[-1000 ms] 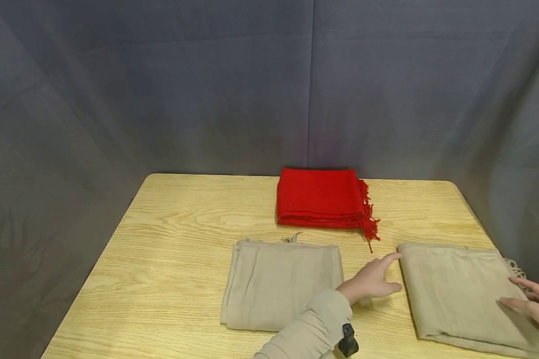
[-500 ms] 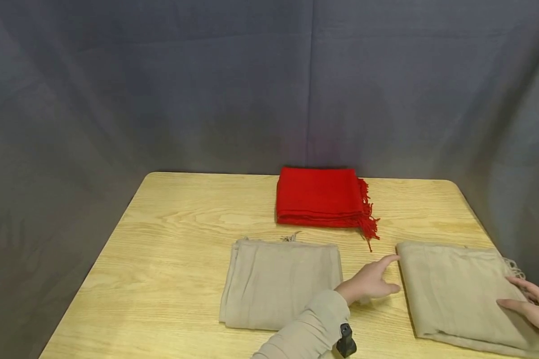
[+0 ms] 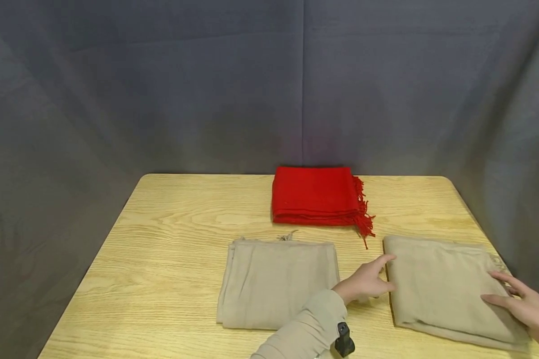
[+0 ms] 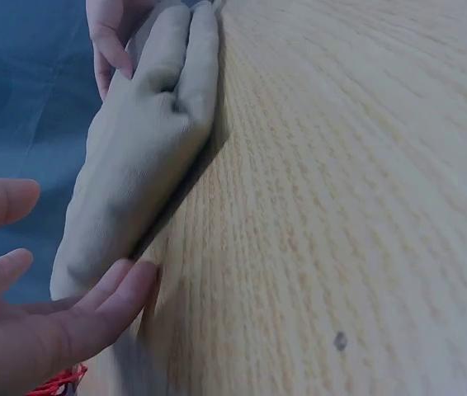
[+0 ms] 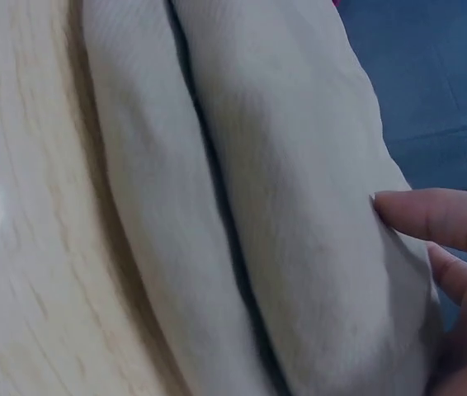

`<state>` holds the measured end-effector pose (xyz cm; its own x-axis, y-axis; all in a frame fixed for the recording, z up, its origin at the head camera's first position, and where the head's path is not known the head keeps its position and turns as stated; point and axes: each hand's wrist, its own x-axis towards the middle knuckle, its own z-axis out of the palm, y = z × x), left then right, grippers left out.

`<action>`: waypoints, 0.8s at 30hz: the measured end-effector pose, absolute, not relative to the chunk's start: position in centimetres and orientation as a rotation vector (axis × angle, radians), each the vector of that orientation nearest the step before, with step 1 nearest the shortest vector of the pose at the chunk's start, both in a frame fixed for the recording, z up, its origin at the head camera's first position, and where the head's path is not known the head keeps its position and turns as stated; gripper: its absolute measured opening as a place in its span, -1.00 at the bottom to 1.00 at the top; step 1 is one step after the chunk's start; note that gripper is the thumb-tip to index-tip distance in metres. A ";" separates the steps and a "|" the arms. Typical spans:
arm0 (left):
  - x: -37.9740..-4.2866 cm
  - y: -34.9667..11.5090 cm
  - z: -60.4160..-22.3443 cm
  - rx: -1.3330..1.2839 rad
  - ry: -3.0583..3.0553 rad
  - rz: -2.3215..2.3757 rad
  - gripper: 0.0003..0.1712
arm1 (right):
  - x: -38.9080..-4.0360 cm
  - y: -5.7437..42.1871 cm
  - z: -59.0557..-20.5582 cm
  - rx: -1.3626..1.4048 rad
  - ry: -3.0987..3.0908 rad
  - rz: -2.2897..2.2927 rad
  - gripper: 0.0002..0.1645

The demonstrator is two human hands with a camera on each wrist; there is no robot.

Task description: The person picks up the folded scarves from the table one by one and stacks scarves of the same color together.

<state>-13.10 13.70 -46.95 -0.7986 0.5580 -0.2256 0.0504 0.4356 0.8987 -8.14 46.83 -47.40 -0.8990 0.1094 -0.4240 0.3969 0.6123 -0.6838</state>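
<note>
A folded beige scarf lies on the right part of the table, its fringe at the far right corner. At its left edge is my left hand, thumb and fingers spread apart; in the left wrist view, the fingertips reach the base of the fold. My right hand rests at the opposite edge, with a thumb and a finger on the cloth; its other fingers are partly hidden. From the right wrist view, a fingertip touches the top of the folded layers.
Another folded beige scarf lies at the middle front, partly under my left forearm. A folded red scarf with fringe lies near the back edge of the wooden table. A dark grey curtain hangs behind.
The right-hand beige scarf has slid a little to the left and my right hand has moved left with it. My left hand stays almost in place. The whole head view has shifted slightly.
</note>
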 end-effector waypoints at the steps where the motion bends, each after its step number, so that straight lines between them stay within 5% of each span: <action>1: -13.1 13.6 -46.9 0.509 2.179 1.360 -0.27 | -8.1 46.6 -47.2 0.370 2.500 -1.182 -0.01; 24: -12.2 14.7 -47.3 0.297 2.090 1.588 -0.45 | -7.9 46.5 -47.3 0.198 2.433 -1.294 -0.02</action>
